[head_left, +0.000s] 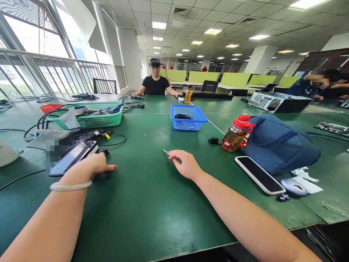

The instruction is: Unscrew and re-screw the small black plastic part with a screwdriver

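Observation:
My right hand point(187, 164) is closed around a slim pointed metal tool point(165, 151). Its thin tip points away to the left above the green table, and the grip is mostly hidden by my fingers. At the left, my left hand point(97, 163) rests palm down over a flat black object point(104, 175), thumb stretched out to the right. Its other fingers are largely hidden. Touching or just beside that hand lies a tablet-like device point(73, 158) with a pale screen. A small black part point(103, 151) shows just beyond the knuckles.
A green basket point(106, 118) with gloves and cables stands at the left, a blue basket point(188, 125) with black items ahead. A bottle point(233, 136), blue bag point(280, 143) and phone point(259, 174) lie at the right. A person point(155, 83) sits across the table point(141, 211).

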The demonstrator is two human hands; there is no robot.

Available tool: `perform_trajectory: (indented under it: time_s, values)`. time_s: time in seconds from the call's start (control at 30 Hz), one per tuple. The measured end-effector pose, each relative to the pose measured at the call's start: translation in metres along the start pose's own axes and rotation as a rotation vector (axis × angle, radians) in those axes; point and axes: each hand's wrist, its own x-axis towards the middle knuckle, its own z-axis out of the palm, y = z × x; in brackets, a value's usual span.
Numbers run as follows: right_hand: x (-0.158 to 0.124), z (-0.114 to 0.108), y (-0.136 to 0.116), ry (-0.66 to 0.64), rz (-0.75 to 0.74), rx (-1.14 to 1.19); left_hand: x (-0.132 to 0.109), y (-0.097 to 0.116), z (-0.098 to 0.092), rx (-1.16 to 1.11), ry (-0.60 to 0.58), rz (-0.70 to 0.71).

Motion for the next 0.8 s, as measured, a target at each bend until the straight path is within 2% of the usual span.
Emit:
perform_trajectory:
  time_s: [0.1,0.17,0.3,0.47,0.6,0.67,0.8]
  values:
    - [0.0,0.0,0.0,0.004,-0.01,-0.001,-0.006,0.001,-0.003,0.042,-0.164,0.072]
    - [0.0,0.0,0.0,0.006,-0.01,-0.002,-0.008,0.003,-0.004,0.061,-0.195,0.109]
    - [0.001,0.001,0.001,0.01,0.019,-0.007,-0.009,0.007,-0.002,0.136,-0.184,0.101]
    - [0.002,0.002,0.002,0.051,0.137,0.003,-0.012,0.018,-0.003,0.177,-0.142,0.085]
    - [0.002,0.005,0.006,0.049,0.132,0.056,-0.012,0.024,-0.004,0.195,-0.136,0.045]
    - [0.004,0.002,0.007,0.116,0.104,0.046,-0.007,0.02,-0.003,0.201,-0.097,0.015]
    - [0.012,-0.018,0.008,0.46,0.083,-0.028,0.003,0.006,0.002,0.018,0.14,-0.088]
